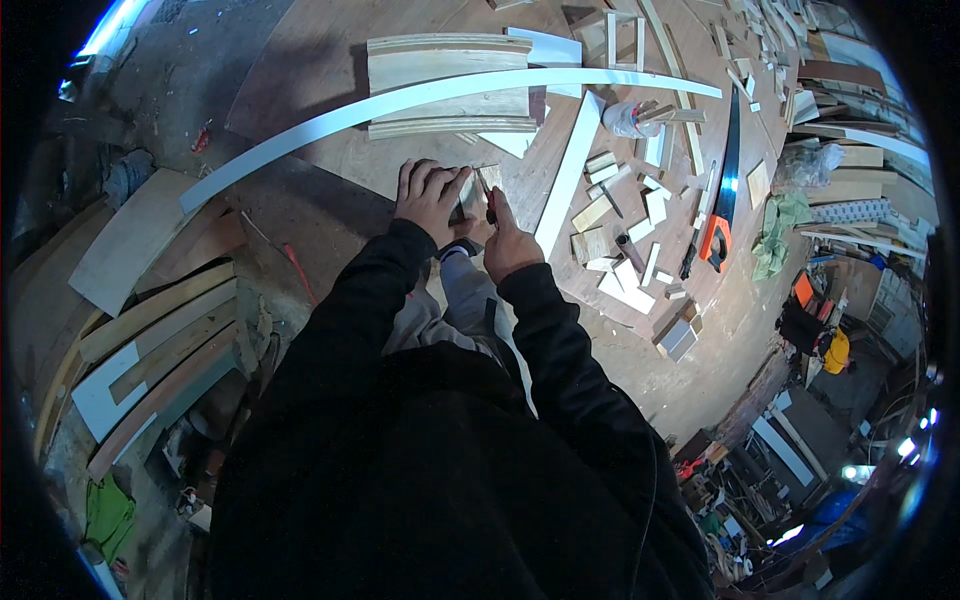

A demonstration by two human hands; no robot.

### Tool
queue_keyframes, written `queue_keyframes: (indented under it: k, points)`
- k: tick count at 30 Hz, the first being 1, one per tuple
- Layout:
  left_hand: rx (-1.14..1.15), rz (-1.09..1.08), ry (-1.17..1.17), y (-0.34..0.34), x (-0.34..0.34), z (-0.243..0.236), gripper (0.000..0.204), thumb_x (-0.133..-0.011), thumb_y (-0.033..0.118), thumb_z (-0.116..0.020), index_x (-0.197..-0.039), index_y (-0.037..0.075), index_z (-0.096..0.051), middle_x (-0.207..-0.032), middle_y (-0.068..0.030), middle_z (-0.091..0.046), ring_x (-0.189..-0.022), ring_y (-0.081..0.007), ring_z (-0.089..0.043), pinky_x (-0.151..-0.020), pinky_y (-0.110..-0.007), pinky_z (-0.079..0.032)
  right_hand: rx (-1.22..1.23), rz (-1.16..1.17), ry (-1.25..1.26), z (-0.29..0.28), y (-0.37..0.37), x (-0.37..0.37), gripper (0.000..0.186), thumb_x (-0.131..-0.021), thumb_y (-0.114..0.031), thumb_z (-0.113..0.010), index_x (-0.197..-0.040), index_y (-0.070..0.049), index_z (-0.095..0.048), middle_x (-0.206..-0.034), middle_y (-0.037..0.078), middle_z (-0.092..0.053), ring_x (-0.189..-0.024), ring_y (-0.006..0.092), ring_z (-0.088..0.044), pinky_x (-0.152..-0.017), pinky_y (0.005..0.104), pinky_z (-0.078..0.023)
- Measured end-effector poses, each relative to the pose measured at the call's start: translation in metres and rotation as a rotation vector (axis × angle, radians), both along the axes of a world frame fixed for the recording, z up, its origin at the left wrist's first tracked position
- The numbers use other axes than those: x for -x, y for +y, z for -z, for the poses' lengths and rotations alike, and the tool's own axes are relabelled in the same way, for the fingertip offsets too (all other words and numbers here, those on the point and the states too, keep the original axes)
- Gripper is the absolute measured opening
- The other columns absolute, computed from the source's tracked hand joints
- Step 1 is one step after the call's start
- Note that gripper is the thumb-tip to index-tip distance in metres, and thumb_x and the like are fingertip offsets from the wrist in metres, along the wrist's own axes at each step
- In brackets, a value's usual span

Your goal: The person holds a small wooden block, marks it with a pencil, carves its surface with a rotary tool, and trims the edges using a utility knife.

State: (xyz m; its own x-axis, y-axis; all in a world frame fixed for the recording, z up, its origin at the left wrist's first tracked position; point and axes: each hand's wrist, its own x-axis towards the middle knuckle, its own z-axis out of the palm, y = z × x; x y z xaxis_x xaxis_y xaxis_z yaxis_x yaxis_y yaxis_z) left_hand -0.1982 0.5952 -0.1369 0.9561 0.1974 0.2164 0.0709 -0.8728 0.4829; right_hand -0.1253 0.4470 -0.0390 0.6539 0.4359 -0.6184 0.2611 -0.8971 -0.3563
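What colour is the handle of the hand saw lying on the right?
The saw handle is bright orange with black parts; it shows in the head view.

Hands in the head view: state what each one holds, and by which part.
The right hand grips a slim tool by its handle; the left hand holds a small pale piece, apparently by its left side.

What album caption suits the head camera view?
Left hand at a small wooden piece, right hand gripping a slim tool, an orange-handled saw lying off to the right.
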Motion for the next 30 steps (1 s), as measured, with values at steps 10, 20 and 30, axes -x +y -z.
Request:
queue_keyframes:
  k: [10, 20, 30]
  points:
    - [-0.011, -0.015, -0.012, -0.001, 0.001, 0.003, 0.078, -0.073, 0.057, -0.067, -0.136, 0.012, -0.057, -0.114, -0.0088, -0.053, -0.12, -0.0318, -0.041, -0.112, -0.06, -0.021, -0.022, 0.015, 0.006, -0.001, -0.001, 0.0, 0.069, -0.089, -0.009, -0.047, -0.153, -0.018, -0.023, -0.095, 0.032, -0.067, -0.082, 0.0507, -0.065, -0.074, 0.0591, -0.052]
    - [0.008, -0.026, -0.004, -0.001, 0.0, 0.001, 0.08, -0.072, 0.06, -0.066, -0.137, 0.013, -0.056, -0.114, -0.0076, -0.054, -0.122, -0.0308, -0.04, -0.113, -0.058, -0.019, -0.032, 0.043, -0.005, 0.002, -0.003, 0.0, 0.067, -0.09, -0.009, -0.047, -0.153, -0.019, -0.025, -0.099, 0.03, -0.068, -0.083, 0.0507, -0.065, -0.074, 0.059, -0.052]
    - [0.015, -0.023, 0.009, -0.001, 0.0, 0.0, 0.079, -0.07, 0.056, -0.069, -0.136, 0.014, -0.057, -0.114, -0.0074, -0.054, -0.122, -0.0322, -0.039, -0.113, -0.059, -0.019, -0.078, 0.052, 0.002, 0.008, -0.008, 0.001, 0.068, -0.089, -0.008, -0.047, -0.153, -0.018, -0.025, -0.105, 0.029, -0.067, -0.085, 0.05, -0.065, -0.075, 0.058, -0.053]
